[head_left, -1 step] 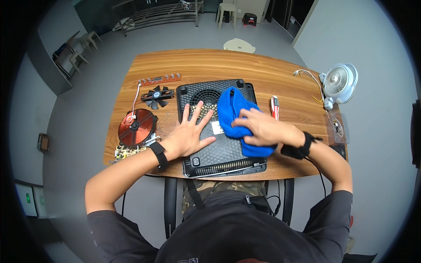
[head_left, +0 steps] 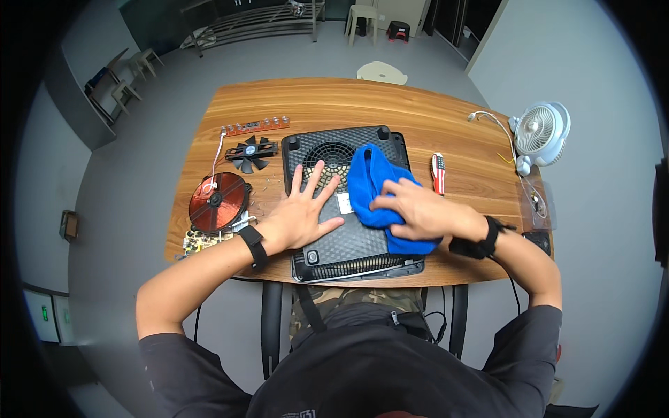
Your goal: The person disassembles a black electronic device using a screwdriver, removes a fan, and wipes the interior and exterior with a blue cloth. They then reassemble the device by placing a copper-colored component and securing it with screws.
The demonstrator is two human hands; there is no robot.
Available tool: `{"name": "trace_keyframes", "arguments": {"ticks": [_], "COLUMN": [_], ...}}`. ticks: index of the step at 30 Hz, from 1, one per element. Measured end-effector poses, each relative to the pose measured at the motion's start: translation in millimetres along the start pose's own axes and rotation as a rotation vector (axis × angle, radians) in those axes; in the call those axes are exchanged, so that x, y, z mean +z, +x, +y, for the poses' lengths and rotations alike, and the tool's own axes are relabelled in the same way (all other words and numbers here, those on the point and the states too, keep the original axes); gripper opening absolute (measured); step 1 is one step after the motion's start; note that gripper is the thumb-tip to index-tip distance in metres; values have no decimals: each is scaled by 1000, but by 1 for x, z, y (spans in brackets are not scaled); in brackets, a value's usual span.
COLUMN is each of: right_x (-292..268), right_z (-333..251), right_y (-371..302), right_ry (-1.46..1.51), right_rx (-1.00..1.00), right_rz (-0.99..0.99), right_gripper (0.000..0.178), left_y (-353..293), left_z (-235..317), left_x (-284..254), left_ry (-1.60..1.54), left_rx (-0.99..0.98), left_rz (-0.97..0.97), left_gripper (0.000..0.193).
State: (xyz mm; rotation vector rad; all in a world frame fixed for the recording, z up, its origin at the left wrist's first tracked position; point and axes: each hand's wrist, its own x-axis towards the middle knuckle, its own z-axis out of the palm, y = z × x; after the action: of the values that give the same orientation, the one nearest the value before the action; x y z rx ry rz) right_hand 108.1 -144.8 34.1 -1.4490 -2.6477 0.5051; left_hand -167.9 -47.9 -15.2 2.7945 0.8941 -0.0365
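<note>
At the middle of the frame, a person in a dark short-sleeved top leans over a wooden table [head_left: 327, 104], both bare hands on a black casing [head_left: 355, 244]. The casing lies flat with a round grille [head_left: 329, 153] and a white label [head_left: 344, 203] facing up, its lower edge near the table's front edge.

The left hand [head_left: 296, 219] rests palm down left of the casing's centre, fingers spread well apart and clasping nothing; the fingertips reach the grille area. The right hand [head_left: 426, 211], right of centre, has its fingers curled and clamped on a blue cloth [head_left: 371, 182], which lies bunched over the right side of the casing, a fold standing up at its upper end. A black strap [head_left: 255, 245] circles the left wrist.

On the left of the frame I see a black fan [head_left: 249, 155] just beside the casing, a long red circuit strip [head_left: 259, 125] above it, and below it a round copper-coloured disc [head_left: 217, 202], with a cluttered circuit board [head_left: 201, 242] underneath. Small loose bits lie between disc and casing, too tiny to make out. Right of the cloth lies a red-and-white handle [head_left: 437, 174]; a pale desk fan [head_left: 536, 131] stands at the upper right.
</note>
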Motion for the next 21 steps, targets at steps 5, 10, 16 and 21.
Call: {"name": "trace_keyframes", "arguments": {"ticks": [5, 10, 16, 21], "right_x": [5, 1, -4, -5], "right_z": [-4, 28, 49, 49], "right_y": [4, 50, 66, 64], "right_ry": [-23, -47, 32, 34], "right_rx": [49, 133, 151, 154], "right_rz": [34, 156, 95, 74], "right_gripper": [52, 48, 48, 51], "left_y": [1, 0, 2, 3], "left_z": [-1, -2, -1, 0], "left_x": [2, -2, -2, -4], "left_ry": [15, 17, 20, 30], "left_rx": [8, 17, 45, 33], "left_rz": [-21, -36, -5, -35], "left_gripper": [86, 86, 86, 87]}}
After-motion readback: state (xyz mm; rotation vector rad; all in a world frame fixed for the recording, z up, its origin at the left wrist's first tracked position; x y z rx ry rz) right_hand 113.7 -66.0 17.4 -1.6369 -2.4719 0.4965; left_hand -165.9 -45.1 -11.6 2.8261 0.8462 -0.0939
